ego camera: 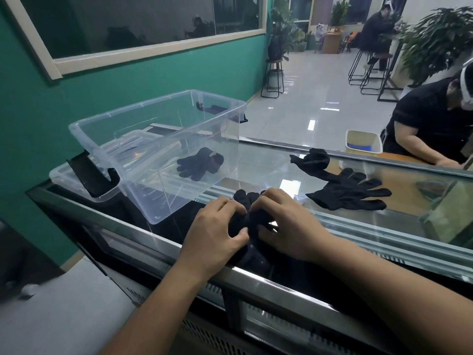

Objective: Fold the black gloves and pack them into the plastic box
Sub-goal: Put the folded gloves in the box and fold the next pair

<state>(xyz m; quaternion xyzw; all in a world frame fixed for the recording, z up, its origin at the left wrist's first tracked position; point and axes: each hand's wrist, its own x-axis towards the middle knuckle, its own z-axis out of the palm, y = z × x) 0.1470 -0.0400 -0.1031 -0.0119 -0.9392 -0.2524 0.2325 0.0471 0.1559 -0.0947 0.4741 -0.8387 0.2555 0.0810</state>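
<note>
A black glove (pixel 249 221) lies bunched on the glass counter top (pixel 266 165) near its front edge. My left hand (pixel 217 235) and my right hand (pixel 286 221) both pinch it from either side, covering most of it. The clear plastic box (pixel 158 149) stands open to the left, tilted, with one folded black glove (pixel 201 163) inside on its bottom. More black gloves (pixel 350 193) lie spread flat to the right, and another black glove (pixel 313 158) sits crumpled behind them.
The box's clear lid (pixel 76 185) lies under its left end. A person in black (pixel 432 124) leans on the counter's far right side, beside a small white bin (pixel 363 144). A green wall stands to the left.
</note>
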